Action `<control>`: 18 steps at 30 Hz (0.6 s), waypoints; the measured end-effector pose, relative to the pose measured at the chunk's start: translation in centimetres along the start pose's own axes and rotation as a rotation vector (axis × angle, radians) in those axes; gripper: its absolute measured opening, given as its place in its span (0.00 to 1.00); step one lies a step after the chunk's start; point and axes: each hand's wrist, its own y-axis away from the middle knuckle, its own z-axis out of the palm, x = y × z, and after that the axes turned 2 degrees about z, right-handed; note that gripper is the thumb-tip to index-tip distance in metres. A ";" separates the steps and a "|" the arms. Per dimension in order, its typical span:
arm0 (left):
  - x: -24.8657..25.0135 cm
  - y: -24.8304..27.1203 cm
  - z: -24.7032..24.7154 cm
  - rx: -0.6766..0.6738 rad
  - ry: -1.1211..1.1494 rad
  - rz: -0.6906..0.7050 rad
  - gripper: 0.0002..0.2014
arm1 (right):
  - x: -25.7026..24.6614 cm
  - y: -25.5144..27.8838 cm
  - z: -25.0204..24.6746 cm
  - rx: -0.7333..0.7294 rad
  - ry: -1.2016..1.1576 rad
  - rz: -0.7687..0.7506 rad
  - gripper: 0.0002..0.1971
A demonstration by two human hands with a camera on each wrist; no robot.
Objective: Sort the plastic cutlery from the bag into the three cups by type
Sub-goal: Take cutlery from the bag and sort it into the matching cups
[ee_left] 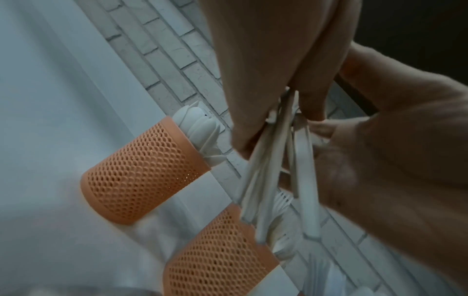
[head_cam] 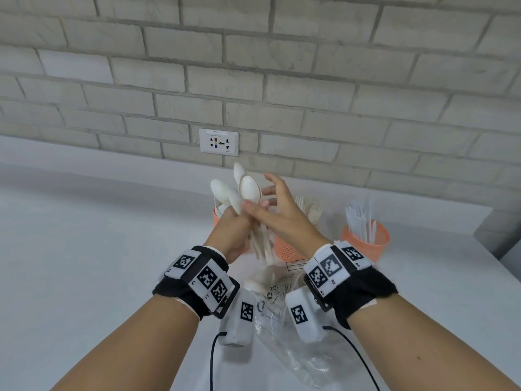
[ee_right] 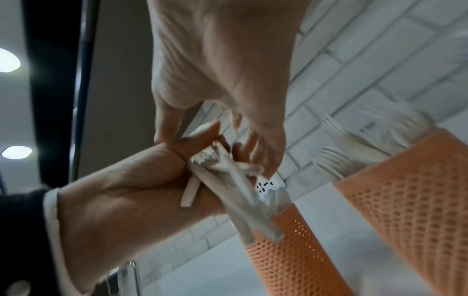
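Several white plastic spoons (head_cam: 244, 190) are held as a fan, bowls up, by the left hand (head_cam: 234, 232), whose fingers are curled round the handles, while the right hand (head_cam: 277, 213) pinches one handle between thumb and forefinger, its other fingers spread. Behind the hands stand three orange mesh cups: the spoon cup (ee_left: 142, 172) on the left, the fork cup (ee_right: 410, 200) in the middle and the knife cup (head_cam: 366, 239) on the right, with the clear bag (head_cam: 293, 351) on the white table (head_cam: 98, 249) beneath the wrists, some spoons still in it. The handles cross and splay below the fist, so a loosened grip could probably drop a spoon onto the table or into the fork cup.
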 end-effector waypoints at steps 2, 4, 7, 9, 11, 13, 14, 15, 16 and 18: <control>-0.4 -0.3 -0.4 0.050 0.016 0.027 0.17 | 0.3 0.4 0.0 -0.161 -0.170 0.102 0.35; -1.0 -0.6 -0.8 0.069 -0.106 -0.002 0.31 | 0.5 0.6 0.2 -0.285 -0.299 0.142 0.34; -1.4 -0.8 -1.1 0.054 -0.276 -0.068 0.49 | 0.7 0.7 0.7 -0.248 -0.246 0.155 0.35; -1.0 -1.1 -1.0 0.014 -0.386 -0.078 0.51 | 1.1 0.6 1.0 -0.222 -0.259 0.159 0.29; -0.3 -1.3 -1.1 -0.076 -0.513 -0.079 0.53 | 1.0 0.5 0.9 -0.221 -0.288 0.161 0.24; 0.7 -1.1 -1.5 -0.177 -0.648 -0.035 0.46 | 0.9 0.5 0.4 -0.207 -0.310 0.153 0.23; 1.3 -1.1 -1.9 -0.182 -0.689 -0.006 0.42 | 0.8 0.3 0.0 -0.193 -0.328 0.139 0.22; 1.8 -1.1 -2.7 -0.134 -0.709 0.028 0.41 | 0.7 0.1 -0.2 -0.166 -0.363 0.129 0.20; 2.3 -1.2 -3.5 -0.027 -0.710 0.077 0.40 | 0.6 -0.2 -0.5 -0.117 -0.403 0.122 0.18; 2.5 -1.8 -5.6 0.205 -0.659 0.168 0.38 | 0.6 -1.2 -1.0 0.012 -0.499 0.103 0.13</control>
